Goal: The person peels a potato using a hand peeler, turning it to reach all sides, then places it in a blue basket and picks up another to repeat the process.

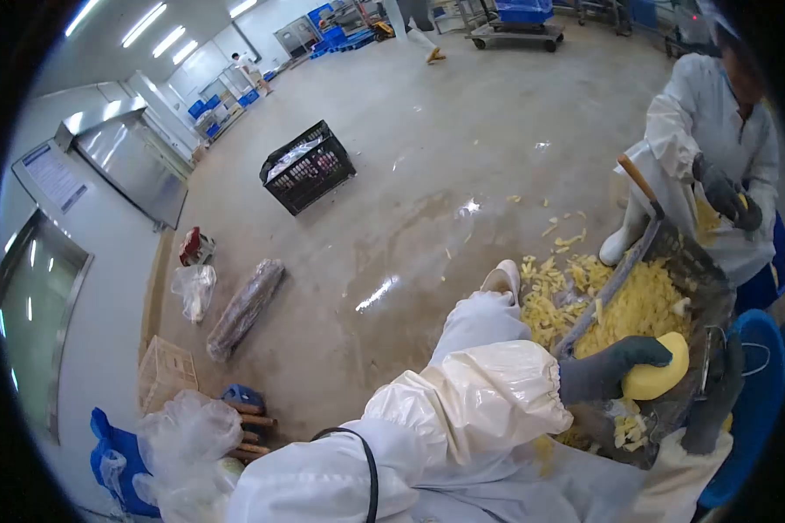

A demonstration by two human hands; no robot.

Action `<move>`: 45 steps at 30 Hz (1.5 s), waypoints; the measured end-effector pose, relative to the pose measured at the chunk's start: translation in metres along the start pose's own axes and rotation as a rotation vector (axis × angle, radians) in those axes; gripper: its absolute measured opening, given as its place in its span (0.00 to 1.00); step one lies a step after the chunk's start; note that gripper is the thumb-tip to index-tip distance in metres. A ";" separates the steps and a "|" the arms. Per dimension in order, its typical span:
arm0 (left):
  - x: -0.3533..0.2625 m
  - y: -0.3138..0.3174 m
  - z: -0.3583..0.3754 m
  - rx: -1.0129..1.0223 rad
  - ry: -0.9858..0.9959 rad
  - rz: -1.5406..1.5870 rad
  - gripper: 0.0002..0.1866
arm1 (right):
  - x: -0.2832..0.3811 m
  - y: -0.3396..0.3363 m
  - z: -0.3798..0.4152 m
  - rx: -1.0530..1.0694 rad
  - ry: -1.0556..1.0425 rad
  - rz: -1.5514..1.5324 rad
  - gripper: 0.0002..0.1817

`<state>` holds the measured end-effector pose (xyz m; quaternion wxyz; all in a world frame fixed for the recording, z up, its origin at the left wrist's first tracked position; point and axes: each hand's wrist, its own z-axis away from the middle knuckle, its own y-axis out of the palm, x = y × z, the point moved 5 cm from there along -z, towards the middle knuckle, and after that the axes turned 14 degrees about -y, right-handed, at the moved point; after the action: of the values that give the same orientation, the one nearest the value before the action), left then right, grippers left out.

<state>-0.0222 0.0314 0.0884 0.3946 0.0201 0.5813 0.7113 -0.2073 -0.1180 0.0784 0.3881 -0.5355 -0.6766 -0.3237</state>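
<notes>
While the left hand (609, 370) grips a yellow lump (659, 368), the right hand (713, 405) grasps a peeler (706, 363) beside it, near peelings (638, 305) and a blue tub (759, 392).

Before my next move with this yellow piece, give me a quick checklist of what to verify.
1. Yellow piece gripped by the left hand: ok.
2. Metal tool in the right hand: ok.
3. Tool's edge clear of the left fingers: cannot tell, edge not distinct.
4. Gloves on both hands: ok.
5. Floor free of yellow scraps: not ok, some lie scattered.
6. Co-worker's hands away from yours: ok, they are apart.
</notes>
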 end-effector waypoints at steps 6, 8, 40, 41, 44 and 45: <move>0.001 -0.016 -0.019 -0.028 0.140 -0.264 0.26 | -0.043 -0.007 -0.001 0.029 0.091 0.040 0.14; 0.002 -0.008 -0.009 -0.051 0.124 -0.313 0.28 | -0.063 -0.021 -0.005 -0.036 0.107 0.133 0.14; -0.004 -0.016 -0.005 -0.479 0.330 -1.016 0.37 | -0.022 0.010 0.002 0.061 0.057 0.123 0.10; -0.003 -0.014 -0.005 -0.475 0.364 -1.010 0.36 | -0.024 0.007 -0.004 0.074 0.056 0.152 0.10; -0.007 -0.011 -0.001 -0.497 0.379 -1.015 0.38 | -0.034 -0.001 -0.008 -0.189 0.203 -0.016 0.10; -0.005 -0.012 -0.002 -0.533 0.363 -1.012 0.38 | -0.031 -0.004 -0.008 -0.100 0.158 -0.021 0.11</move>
<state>-0.0133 0.0272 0.0798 0.5704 -0.4806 0.3782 0.5483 -0.2055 -0.1400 0.0551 0.4096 -0.5201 -0.6324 -0.4023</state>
